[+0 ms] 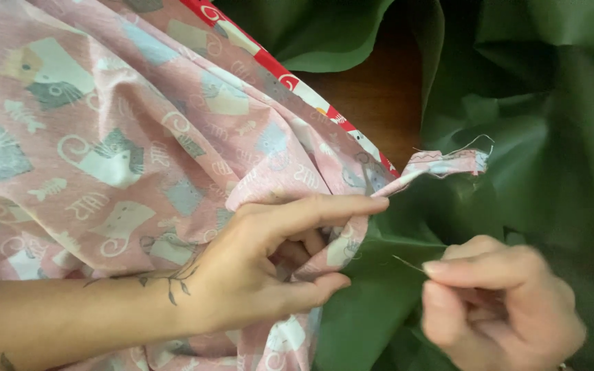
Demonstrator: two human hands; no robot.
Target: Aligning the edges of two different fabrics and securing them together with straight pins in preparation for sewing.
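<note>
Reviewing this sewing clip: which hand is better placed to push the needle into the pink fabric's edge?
Right, probably. The right hand pinches the needle, tip toward the pink fabric; the left hand grips its edge.

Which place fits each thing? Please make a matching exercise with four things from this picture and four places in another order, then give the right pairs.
Things:
1. left hand
2. right hand
3. needle
4. wooden surface

Places:
A. at the tips of the right fingers, pointing left
B. top centre, between the two fabrics
C. gripping the edge of the pink patterned fabric
D. lower right, over the green fabric

Pairs: 1-C, 2-D, 3-A, 4-B
</note>
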